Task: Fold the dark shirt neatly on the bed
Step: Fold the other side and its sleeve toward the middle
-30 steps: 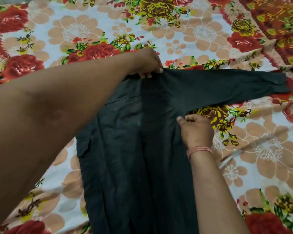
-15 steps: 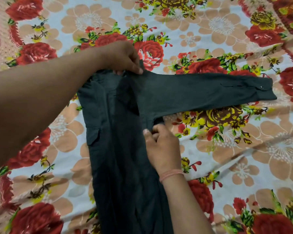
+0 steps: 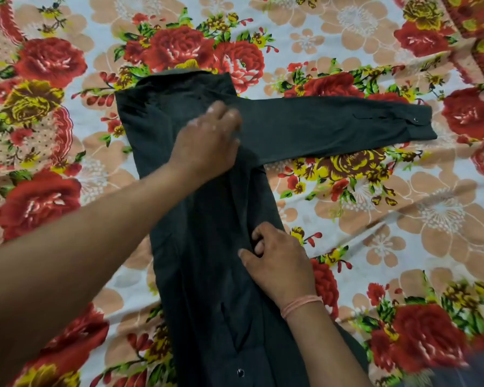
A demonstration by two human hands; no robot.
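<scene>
**Head view: one dark shirt is pressed flat, one sleeve is not yet folded**

In the head view, the left hand (image 3: 207, 143) is laid flat and open on the dark shirt (image 3: 207, 247), near its shoulder, where the sleeve (image 3: 341, 127) begins; nothing is gripped, the cloth is only pressed down. The right hand (image 3: 277, 263) is placed lower, at the right edge of the shirt's body, with fingers curled into the fabric; whether a fold is pinched there cannot be told with certainty.

The shirt is spread on the flowered bedsheet (image 3: 403, 233), its body already narrowed into a long strip, the collar at the far end. The sleeve is stretched out to the right of the shirt, ending in a buttoned cuff (image 3: 419, 121).

The cloth is judged light, soft and limp, so it will probably sag and wrinkle if lifted at one point. The cuff would be a good place to hold the sleeve, while the shoulder is pressed.

Counted: one shirt, one visible sleeve, two hands, one pink thread (image 3: 299, 304) on the right wrist.
</scene>
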